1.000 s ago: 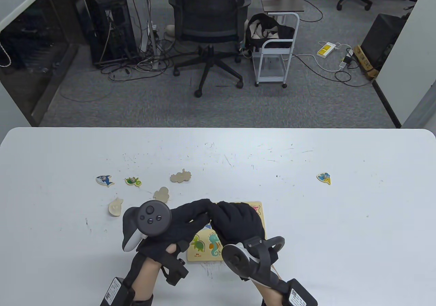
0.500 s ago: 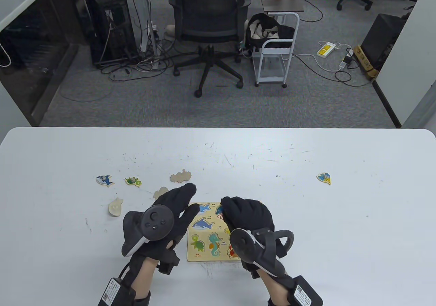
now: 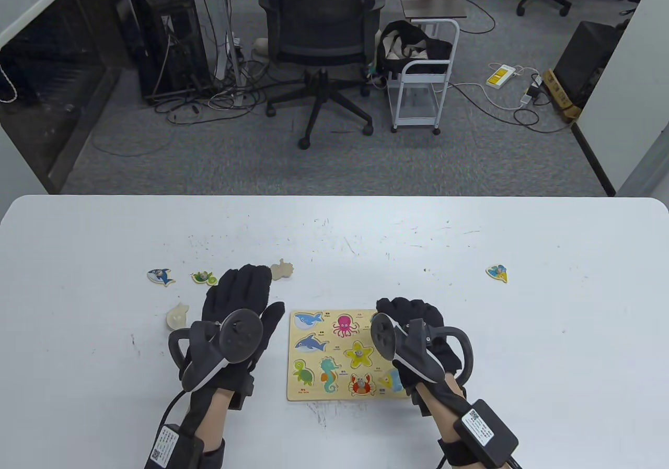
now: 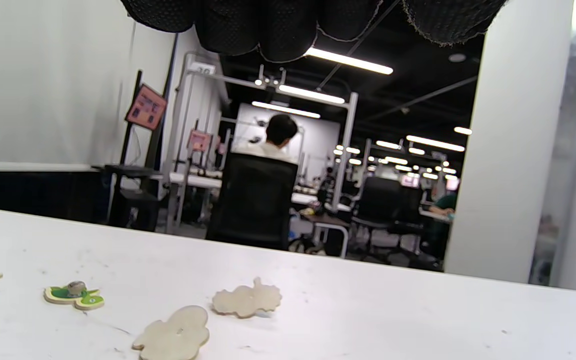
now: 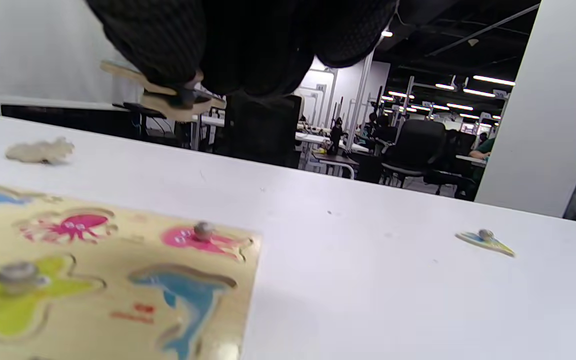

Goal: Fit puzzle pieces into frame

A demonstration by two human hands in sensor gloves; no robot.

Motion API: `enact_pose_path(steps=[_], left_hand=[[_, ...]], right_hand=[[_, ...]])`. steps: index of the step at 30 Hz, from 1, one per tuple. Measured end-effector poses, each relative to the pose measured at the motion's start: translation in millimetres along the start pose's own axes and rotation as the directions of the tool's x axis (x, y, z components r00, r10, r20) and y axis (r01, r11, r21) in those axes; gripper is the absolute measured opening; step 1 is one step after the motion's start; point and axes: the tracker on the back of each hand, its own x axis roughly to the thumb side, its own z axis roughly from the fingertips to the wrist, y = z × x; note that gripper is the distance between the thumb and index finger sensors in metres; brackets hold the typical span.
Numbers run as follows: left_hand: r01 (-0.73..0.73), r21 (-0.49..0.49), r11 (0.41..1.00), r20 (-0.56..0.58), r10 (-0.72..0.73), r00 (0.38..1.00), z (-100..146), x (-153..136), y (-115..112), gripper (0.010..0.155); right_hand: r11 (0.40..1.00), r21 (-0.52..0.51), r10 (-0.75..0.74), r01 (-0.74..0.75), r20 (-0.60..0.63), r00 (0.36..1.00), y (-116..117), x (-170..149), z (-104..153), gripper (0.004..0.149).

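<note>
White table [image 3: 522, 333], puzzle frame [image 3: 319, 385] between hands

Pale yellow puzzle frame [image 3: 313, 393] w/ pink octopus [image 3: 343, 325], yellow starfish [image 3: 359, 351], blue dolphin [image 3: 308, 342], white table [image 3: 549, 333], black gloves

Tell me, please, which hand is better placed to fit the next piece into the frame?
Right. The right hand already pinches a wooden piece and sits at the right edge of the frame. The left hand lies flat beside the frame, apparently holding nothing.
</note>
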Motion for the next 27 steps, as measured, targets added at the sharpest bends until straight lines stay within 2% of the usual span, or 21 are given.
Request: enact_pose_path(steps=[9,21,27], left_hand=[[-0.003,-0.014,1.0,0.003,0.003,1.0,0,-1,1,0.072],[0.0,-0.013,1.0,0.008,0.0,1.0,0,-1,1,0.071],[-0.003,-0.019,1.0,0.011,0.003,1.0,0,0,1,0.071]], right_hand=[[0.991,0.131,0.037,-0.033,-0.024,0.999,42,-2,-7,0.043],[0.982,0.16,0.103,-0.103,0.011,0.995,59,12,-9,0.043],[0.981,0.167,0.097,-0.097,0.005,0.995,60,12,-8,0.042]])
